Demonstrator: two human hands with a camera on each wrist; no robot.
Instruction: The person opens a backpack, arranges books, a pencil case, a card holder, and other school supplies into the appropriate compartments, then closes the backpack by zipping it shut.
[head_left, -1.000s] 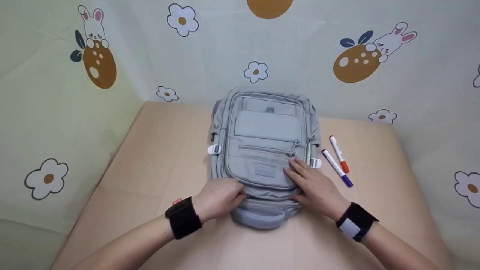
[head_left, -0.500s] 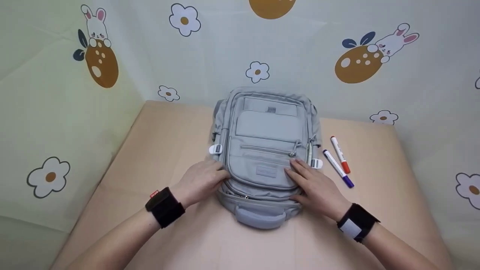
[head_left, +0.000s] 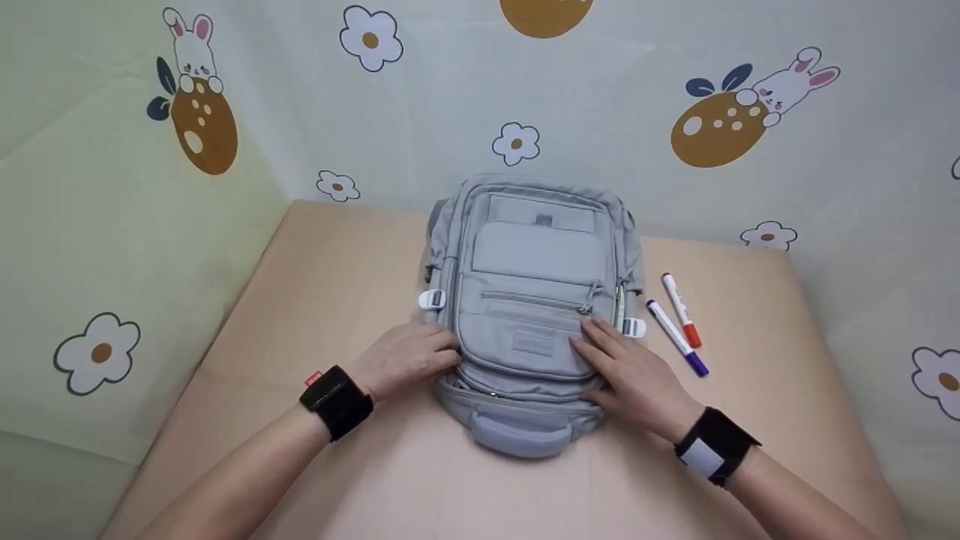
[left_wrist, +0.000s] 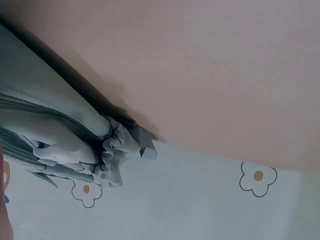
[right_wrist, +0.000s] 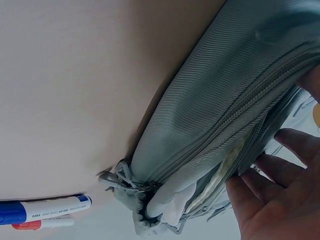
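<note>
A grey backpack (head_left: 536, 255) lies flat on the tan table (head_left: 337, 262), its carry handle (head_left: 521, 435) towards me. My left hand (head_left: 409, 358) is at the bag's lower left side, fingers curled in against the zipper line; the pull itself is hidden under them. My right hand (head_left: 626, 367) lies flat on the lower front pocket, fingers straight. The left wrist view has the bag's side (left_wrist: 45, 100) and a strap end. In the right wrist view my fingers (right_wrist: 270, 200) press on the bag (right_wrist: 225, 110) beside its zipper.
Two markers lie on the table right of the bag: a blue-capped one (head_left: 675, 337) and a red-capped one (head_left: 681, 309), also in the right wrist view as the blue marker (right_wrist: 45, 209) and the red marker (right_wrist: 40, 224). A patterned cloth wall (head_left: 480, 97) rises behind and to the left.
My left hand slid from the bag's bottom centre round the corner to its left side, along the zipper line, which now gapes a little. The right hand stayed put.
</note>
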